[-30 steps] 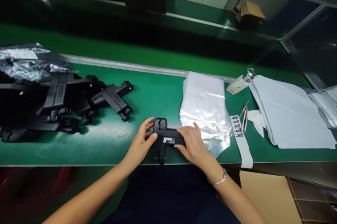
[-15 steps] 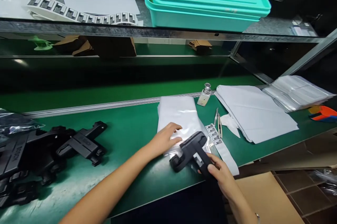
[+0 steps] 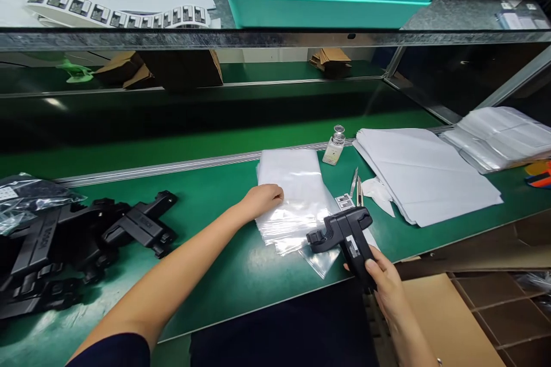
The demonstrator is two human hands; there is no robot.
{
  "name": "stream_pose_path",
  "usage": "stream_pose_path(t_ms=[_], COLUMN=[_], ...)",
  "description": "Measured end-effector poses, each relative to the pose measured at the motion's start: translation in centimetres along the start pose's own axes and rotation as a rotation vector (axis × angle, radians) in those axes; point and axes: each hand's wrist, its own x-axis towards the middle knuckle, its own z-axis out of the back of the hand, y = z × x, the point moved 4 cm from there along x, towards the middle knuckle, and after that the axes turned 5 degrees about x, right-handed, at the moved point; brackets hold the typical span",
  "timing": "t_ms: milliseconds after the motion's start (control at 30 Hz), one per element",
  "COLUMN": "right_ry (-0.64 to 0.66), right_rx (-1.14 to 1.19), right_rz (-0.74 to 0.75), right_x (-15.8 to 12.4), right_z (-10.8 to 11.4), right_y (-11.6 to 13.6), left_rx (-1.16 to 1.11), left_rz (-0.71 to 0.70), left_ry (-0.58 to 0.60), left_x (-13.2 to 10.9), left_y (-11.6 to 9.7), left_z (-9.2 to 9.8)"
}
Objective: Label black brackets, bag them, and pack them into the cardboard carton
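Observation:
My right hand (image 3: 387, 281) grips a black plastic bracket (image 3: 350, 235) by its lower bar, held up above the front of the bench. A small white and grey label (image 3: 353, 246) is on the bracket's face. My left hand (image 3: 263, 200) lies on the left side of a stack of clear plastic bags (image 3: 297, 189), its fingers curled closed; whatever is between the fingertips is hidden. Near the bracket, one clear bag (image 3: 322, 261) sticks out at the stack's lower right. A label strip (image 3: 344, 202) is partly covered by the bracket.
More black brackets (image 3: 142, 223) lie at the left. Behind the bags stand a small glass bottle (image 3: 334, 146) and tweezers (image 3: 353, 182). White sheets (image 3: 426, 174) and more clear bags (image 3: 503, 137) are at the right. A shelf edge (image 3: 275, 39) crosses above, bearing a turquoise bin (image 3: 327, 5).
My left hand has shifted left and up over the bags, and its fingers have gone from spread to curled. My right hand has moved right with the bracket, uncovering the bags' lower edge.

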Motion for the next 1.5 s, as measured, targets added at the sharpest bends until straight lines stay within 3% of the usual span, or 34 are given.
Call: stream_pose_path(t_ms=[233, 367, 433, 500, 567, 633, 700, 767, 833, 933, 1000, 1100, 1267, 1400, 1500], right_ry=[0.151, 0.169, 0.163, 0.154, 0.142, 0.129, 0.125, 0.123, 0.126, 0.159, 0.195, 0.251, 0.320, 0.370, 0.446], right_rx=[-0.041, -0.087, -0.105, -0.102, -0.097, -0.107, -0.122, -0.138, -0.156, -0.166, -0.148, -0.130, -0.148, -0.216, -0.269], right_rz=[-0.006, 0.005, 0.007, -0.001, -0.001, 0.007, 0.014, 0.026, 0.036, 0.025, 0.008, -0.005, -0.031, -0.062, -0.089], right_x=[0.5, 0.5, 0.4, 0.3, 0.1, 0.1, 0.3, 0.6, 1.0, 1.2, 1.2, 1.0, 0.6, 0.6, 0.5], right_z=[-2.4, -3.5, -3.5, -2.9, -2.1, -1.3, -0.7, -0.7, -1.1, -2.5, -3.7, -5.3, -6.6, -7.5, -9.5], right_y=[0.4, 0.5, 0.2, -0.1, -0.4, -0.5, -0.5, -0.5, -0.5, -0.5, -0.5, -0.4, -0.8, -1.1, -0.8], left_rx=[0.052, 0.051, 0.058, 0.108, 0.223, 0.318, 0.298, 0.207, 0.130, 0.094, 0.104, 0.114, 0.013, -0.014, 0.011], left_rz=[-0.013, 0.138, 0.252, 0.306, 0.187, -0.016, -0.126, -0.090, -0.040, -0.066, -0.036, 0.104, 0.309, 0.301, 0.297], left_ry=[-0.107, -0.314, -0.496, -0.730, -0.856, -0.754, -0.513, -0.296, -0.178, -0.093, -0.074, -0.102, -0.275, -0.323, -0.332], left_x=[-0.8, -1.3, -3.1, -6.5, -10.3, -13.5, -15.7, -17.3, -18.3, -18.8, -18.2, -16.5, -15.2, -15.9, -16.8], left_y=[-0.9, 1.2, 2.7, 3.5, 3.1, 2.0, 1.2, 0.8, 0.3, -0.4, 0.2, 2.5, 5.4, 5.8, 5.6], left_z=[-0.4, 3.0, 5.7, 7.9, 8.2, 5.8, 1.6, -3.0, -6.9, -10.1, -10.5, -9.4, -7.8, -7.3, -6.3])
